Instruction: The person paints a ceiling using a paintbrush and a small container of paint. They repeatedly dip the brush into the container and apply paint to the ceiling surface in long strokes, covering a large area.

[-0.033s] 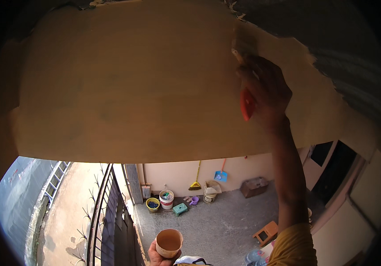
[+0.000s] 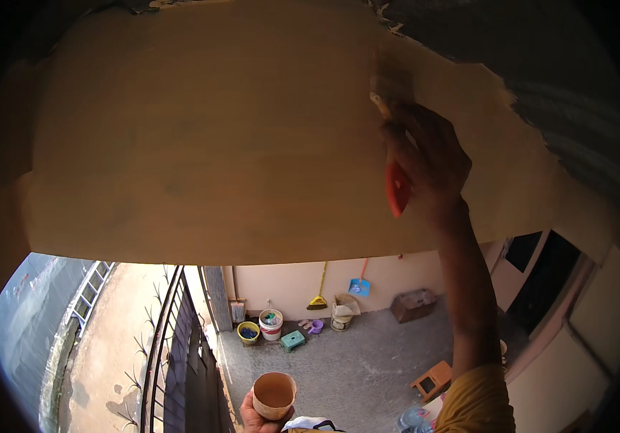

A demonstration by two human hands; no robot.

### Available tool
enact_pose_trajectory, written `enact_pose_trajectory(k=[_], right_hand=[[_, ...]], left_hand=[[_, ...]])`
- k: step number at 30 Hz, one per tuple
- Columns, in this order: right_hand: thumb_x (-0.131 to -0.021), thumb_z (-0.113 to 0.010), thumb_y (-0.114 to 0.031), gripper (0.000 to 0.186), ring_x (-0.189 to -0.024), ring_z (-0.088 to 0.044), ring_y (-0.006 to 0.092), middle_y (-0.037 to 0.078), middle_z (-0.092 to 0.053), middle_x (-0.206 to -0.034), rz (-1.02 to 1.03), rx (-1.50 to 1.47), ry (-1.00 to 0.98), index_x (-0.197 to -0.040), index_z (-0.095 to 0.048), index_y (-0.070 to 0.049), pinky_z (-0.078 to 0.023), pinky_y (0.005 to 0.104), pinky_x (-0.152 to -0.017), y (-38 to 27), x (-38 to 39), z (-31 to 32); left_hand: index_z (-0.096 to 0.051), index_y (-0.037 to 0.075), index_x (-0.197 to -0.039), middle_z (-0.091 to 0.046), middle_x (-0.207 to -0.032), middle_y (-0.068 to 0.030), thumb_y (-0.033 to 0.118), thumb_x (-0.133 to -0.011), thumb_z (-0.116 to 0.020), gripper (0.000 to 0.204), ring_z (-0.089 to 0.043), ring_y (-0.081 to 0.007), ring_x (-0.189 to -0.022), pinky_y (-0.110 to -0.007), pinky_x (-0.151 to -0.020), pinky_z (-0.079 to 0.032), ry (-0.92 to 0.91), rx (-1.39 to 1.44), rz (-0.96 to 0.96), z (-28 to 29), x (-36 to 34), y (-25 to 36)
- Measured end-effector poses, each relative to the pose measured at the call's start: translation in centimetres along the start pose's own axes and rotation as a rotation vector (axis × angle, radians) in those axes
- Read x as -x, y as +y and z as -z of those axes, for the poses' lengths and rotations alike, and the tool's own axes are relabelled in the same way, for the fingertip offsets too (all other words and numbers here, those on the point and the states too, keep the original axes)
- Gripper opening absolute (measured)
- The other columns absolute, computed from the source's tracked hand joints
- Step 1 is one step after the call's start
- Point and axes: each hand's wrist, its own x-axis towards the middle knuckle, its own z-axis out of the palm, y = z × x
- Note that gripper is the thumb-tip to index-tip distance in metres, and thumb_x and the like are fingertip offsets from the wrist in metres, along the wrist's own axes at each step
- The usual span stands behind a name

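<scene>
My right hand [image 2: 425,148] is raised, closed round a paintbrush [image 2: 398,189] with a red handle; its dark bristles lie against the tan overhead surface [image 2: 216,130], partly blurred. Low in the view, my left hand [image 2: 252,417] grips a pale cup [image 2: 274,395] holding tan liquid, probably paint. The surface has a ragged edge bordering a dark grey area [image 2: 569,94] at the upper right.
Below are a barred gate [image 2: 169,346], a ladder [image 2: 90,292] at left, buckets [image 2: 271,328], a teal stool [image 2: 293,339], broom [image 2: 317,302], blue dustpan [image 2: 359,287], brown box [image 2: 413,304], wooden stool [image 2: 432,381], and a dark doorway [image 2: 555,274] at right.
My right hand and the brush have moved slightly down and to the left across the overhead surface. My left hand with the cup has barely moved.
</scene>
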Motion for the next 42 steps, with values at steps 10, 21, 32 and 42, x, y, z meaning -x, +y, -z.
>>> enact_pose_trajectory(k=[10,21,32,42], right_hand=[[-0.069,-0.078,-0.006,0.035,-0.096,-0.071,0.0283,0.006,-0.072,-0.111,-0.026,-0.004,0.066,-0.102,-0.071,-0.015,-0.063,0.0356,-0.076,3.1,-1.7,-0.1],[-0.082,-0.079,-0.003,0.026,-0.1,-0.071,0.0265,0.01,-0.072,-0.116,-0.036,0.054,0.029,-0.106,-0.072,-0.01,-0.063,0.0338,-0.082,4.4,0.5,1.7],[-0.078,-0.077,-0.005,0.021,-0.099,-0.071,0.0271,0.009,-0.073,-0.109,-0.083,-0.007,0.105,-0.098,-0.073,-0.012,-0.062,0.0337,-0.079,4.8,2.5,2.8],[-0.088,-0.071,-0.023,0.018,-0.097,-0.072,0.0276,0.011,-0.069,-0.122,0.132,-0.127,-0.179,-0.101,-0.065,-0.012,-0.063,0.0377,-0.077,-6.5,6.7,5.4]], left_hand=[[-0.061,0.016,-0.131,-0.063,-0.122,-0.0131,0.061,-0.088,-0.052,0.062,-0.061,-0.0338,-0.106,-0.05,-0.087,-0.053,-0.004,0.043,0.029,0.3,-0.1,0.8],[-0.066,0.017,-0.122,-0.067,-0.112,-0.0096,0.061,-0.084,-0.061,0.057,-0.063,-0.0315,-0.1,-0.047,-0.084,-0.055,-0.05,0.019,-0.002,0.3,0.0,1.4],[-0.068,0.018,-0.115,-0.067,-0.106,-0.0078,0.06,-0.083,-0.064,0.053,-0.062,-0.0303,-0.099,-0.046,-0.084,-0.055,0.04,0.028,-0.024,-0.7,0.8,0.9],[-0.068,0.018,-0.116,-0.067,-0.105,-0.0072,0.061,-0.083,-0.063,0.054,-0.062,-0.0312,-0.097,-0.045,-0.083,-0.055,0.095,0.052,0.004,-0.7,0.7,0.1]])
